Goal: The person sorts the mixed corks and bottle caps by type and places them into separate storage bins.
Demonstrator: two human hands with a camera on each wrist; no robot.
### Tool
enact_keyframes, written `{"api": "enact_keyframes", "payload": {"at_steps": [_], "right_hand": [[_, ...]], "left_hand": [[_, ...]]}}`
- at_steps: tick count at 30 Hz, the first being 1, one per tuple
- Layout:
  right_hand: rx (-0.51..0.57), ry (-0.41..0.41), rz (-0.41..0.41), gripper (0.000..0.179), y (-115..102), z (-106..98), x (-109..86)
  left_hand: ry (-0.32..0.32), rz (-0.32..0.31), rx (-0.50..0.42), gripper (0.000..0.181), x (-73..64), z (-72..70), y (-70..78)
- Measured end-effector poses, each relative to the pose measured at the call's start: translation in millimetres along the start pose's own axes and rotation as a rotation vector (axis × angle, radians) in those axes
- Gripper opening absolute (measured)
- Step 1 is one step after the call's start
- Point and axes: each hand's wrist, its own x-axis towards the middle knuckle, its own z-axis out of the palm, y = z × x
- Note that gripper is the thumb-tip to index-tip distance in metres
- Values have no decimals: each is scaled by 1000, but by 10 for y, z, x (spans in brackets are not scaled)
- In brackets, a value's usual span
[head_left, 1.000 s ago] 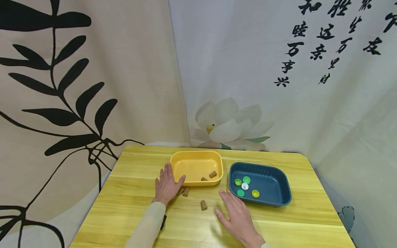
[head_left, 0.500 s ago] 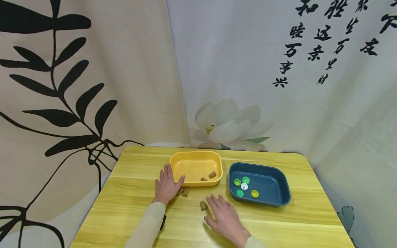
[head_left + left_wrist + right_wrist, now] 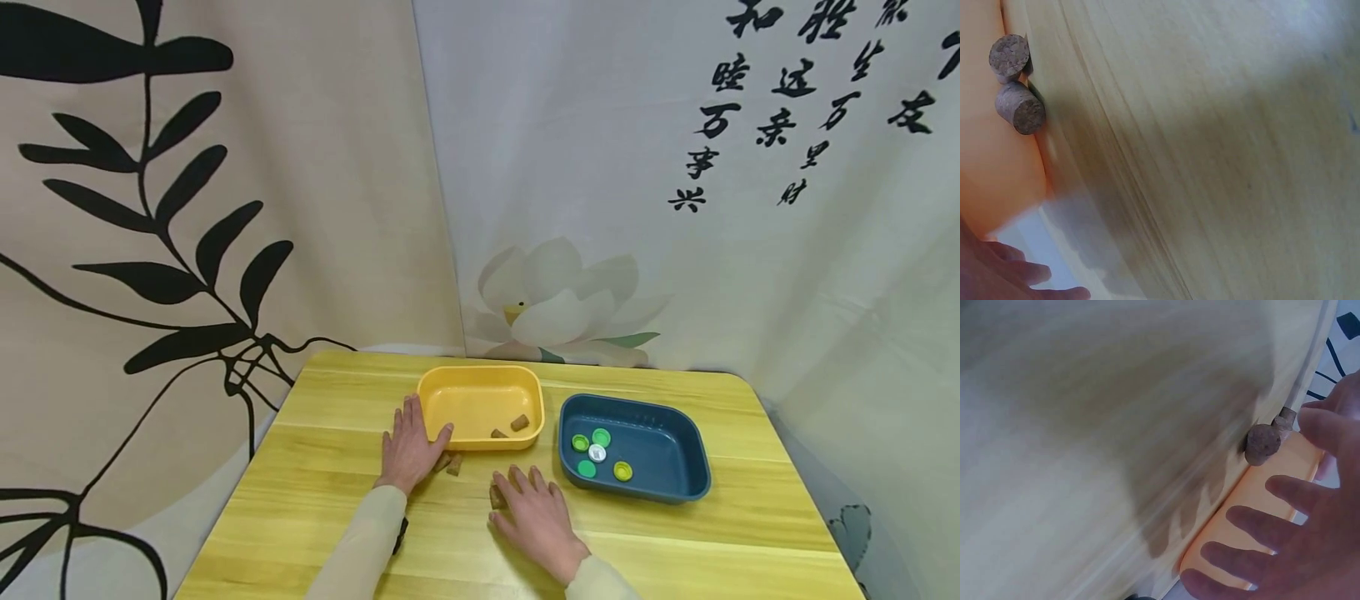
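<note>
My left hand (image 3: 410, 450) rests on the left side of a yellow tray (image 3: 468, 404), its fingers extended. Two brown corks (image 3: 520, 422) lie inside that tray. Against its front wall on the table are two more corks (image 3: 1021, 106), close to my left thumb. Over the table my right hand (image 3: 536, 523) hovers with fingers spread, and a single cork (image 3: 497, 497) sits by its thumb and index finger, partly covered by them. In the right wrist view this cork (image 3: 1263, 442) appears in front of the thumb, not gripped.
A dark blue tray (image 3: 671, 458) stands right of the yellow one. Several bottle caps (image 3: 597, 453), green, yellow and white, lie in its left half. The wooden table (image 3: 660, 550) ends at a fabric backdrop (image 3: 360, 208) with printed leaves, a flower and writing.
My right hand has moved left, away from the blue tray and to the loose cork. My left hand stays at the yellow tray. The head view has shifted slightly.
</note>
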Motion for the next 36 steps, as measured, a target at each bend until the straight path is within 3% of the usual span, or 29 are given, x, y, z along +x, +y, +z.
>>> {"api": "enact_keyframes", "payload": {"at_steps": [10,16,26,36], "right_hand": [[-86,38,-61,46,25,50,86],[-111,106,-124,31,63,92,94],[-87,165,-136,36,96,67,13],[-19,223,-139,41,77,-156,-42]], "left_hand": [[2,-1,-12,101,11,11,2],[3,1,-9,102,11,17,-5],[10,9,-5,103,16,29,-15],[11,6,-5,102,11,27,-10]]}}
